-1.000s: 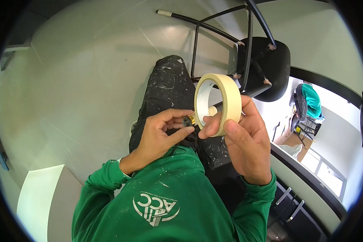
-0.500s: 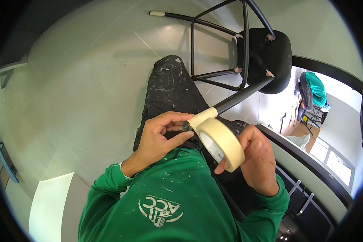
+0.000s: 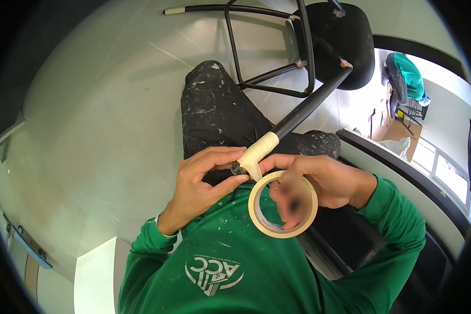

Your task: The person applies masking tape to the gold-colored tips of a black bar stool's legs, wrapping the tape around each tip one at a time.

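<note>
A black stool (image 3: 356, 36) with tubular legs lies tipped over beyond my knees, one leg (image 3: 311, 110) reaching toward me. Cream masking tape (image 3: 261, 147) is wrapped around the end part of that leg. My left hand (image 3: 199, 180) pinches the leg near its dark tip between thumb and fingers. Beside it, my right hand (image 3: 335, 180) holds a roll of masking tape (image 3: 254, 209), with fingers through its core. A short strip runs from the wrapped leg toward the roll. Another stool leg (image 3: 174, 10), at the far left, also has tape near its tip.
My paint-spotted dark trousers (image 3: 209, 104) frame the work, above a pale floor (image 3: 110, 131). A white box-like block (image 3: 97, 277) stands near left. On the right is a dark-framed mirror or opening (image 3: 403, 183), showing a green-clad person (image 3: 408, 76) and a stool.
My right hand has swung the tape roll from edge-on beside the leg to face-on, closer to my body. The left hand keeps its pinch. The stool sits higher in the picture.
</note>
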Motion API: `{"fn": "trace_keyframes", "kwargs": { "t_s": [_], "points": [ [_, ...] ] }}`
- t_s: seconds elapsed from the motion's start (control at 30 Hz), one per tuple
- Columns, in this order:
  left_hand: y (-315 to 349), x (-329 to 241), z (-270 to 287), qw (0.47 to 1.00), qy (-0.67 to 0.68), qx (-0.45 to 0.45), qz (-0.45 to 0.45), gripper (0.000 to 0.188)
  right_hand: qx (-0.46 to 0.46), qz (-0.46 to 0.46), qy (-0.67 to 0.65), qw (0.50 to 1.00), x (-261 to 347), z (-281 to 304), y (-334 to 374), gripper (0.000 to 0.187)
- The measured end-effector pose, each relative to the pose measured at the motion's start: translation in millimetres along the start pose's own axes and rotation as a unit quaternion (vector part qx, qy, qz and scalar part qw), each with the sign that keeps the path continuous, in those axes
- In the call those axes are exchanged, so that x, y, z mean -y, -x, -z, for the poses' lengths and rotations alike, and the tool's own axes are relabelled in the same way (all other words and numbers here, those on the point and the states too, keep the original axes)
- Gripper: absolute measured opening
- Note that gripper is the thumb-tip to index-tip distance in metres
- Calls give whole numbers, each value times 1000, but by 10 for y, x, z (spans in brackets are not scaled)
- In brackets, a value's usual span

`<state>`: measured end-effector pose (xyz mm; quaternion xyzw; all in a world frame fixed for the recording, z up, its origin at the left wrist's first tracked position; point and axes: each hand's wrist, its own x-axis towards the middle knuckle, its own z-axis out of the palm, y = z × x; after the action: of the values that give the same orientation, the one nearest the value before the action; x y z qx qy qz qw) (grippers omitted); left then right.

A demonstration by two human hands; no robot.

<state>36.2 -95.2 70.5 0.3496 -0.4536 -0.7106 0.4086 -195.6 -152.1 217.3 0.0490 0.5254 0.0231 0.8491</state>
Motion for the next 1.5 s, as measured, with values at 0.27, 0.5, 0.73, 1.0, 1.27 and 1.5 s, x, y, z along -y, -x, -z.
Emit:
{"fn": "trace_keyframes", "kwargs": {
  "t_s": [0.27, 0.5, 0.73, 1.0, 1.27, 1.5],
  "points": [
    [-15, -34, 26, 1000, -27, 3, -2, 46, -98, 33, 33, 994, -26, -202, -97, 29],
    [-63, -79, 51, 993, -107, 10, -46, 46, -139, 120, 107, 977, -172, -174, -185, 29],
    [-91, -147, 90, 988, -144, 38, -45, 42, -171, 208, 163, 949, -439, -80, -395, 29],
    [-99, -98, 141, 993, -108, 52, -15, 38, -162, 303, 193, 919, -620, -12, -530, 21],
    [-118, -107, 156, 993, -102, 61, -15, 37, -188, 392, 196, 879, -775, -24, -682, 24],
    [-153, -92, 160, 988, -134, 51, -50, 39, -149, 419, 145, 884, -797, 2, -657, 26]
  ]
}}
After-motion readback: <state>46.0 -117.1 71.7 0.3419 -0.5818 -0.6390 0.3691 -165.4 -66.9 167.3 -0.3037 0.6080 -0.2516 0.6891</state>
